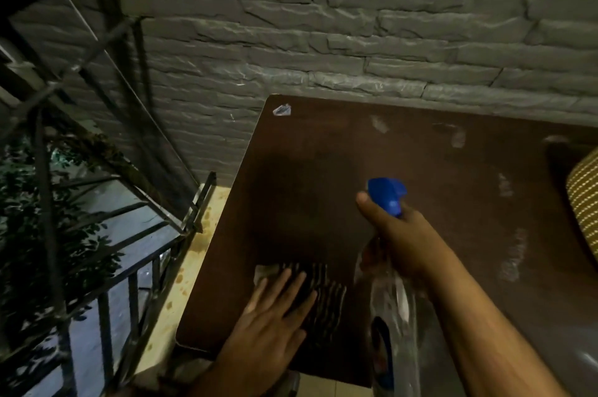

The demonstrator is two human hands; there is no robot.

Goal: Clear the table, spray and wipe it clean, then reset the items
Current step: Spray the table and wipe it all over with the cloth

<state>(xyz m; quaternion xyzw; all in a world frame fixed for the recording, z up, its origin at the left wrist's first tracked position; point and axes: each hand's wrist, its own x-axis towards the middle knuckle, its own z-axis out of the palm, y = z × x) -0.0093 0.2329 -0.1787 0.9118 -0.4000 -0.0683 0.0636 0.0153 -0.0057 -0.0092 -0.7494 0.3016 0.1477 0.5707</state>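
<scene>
A dark brown table [323, 170] fills the middle of the view, with pale smears on its right half. My right hand [398, 241] grips a clear spray bottle [393, 302] with a blue trigger head [386, 194], held over the table and pointing away from me. My left hand [275, 315] lies flat, fingers spread, on a striped cloth [323, 286] near the table's front left corner. A small crumpled scrap [282, 109] sits at the far left corner.
A woven yellowish object [585, 199] shows at the right edge of the table. A grey stone wall [356, 24] stands behind it. A metal railing [106, 235] and a stained pale ledge [191, 267] run along the left.
</scene>
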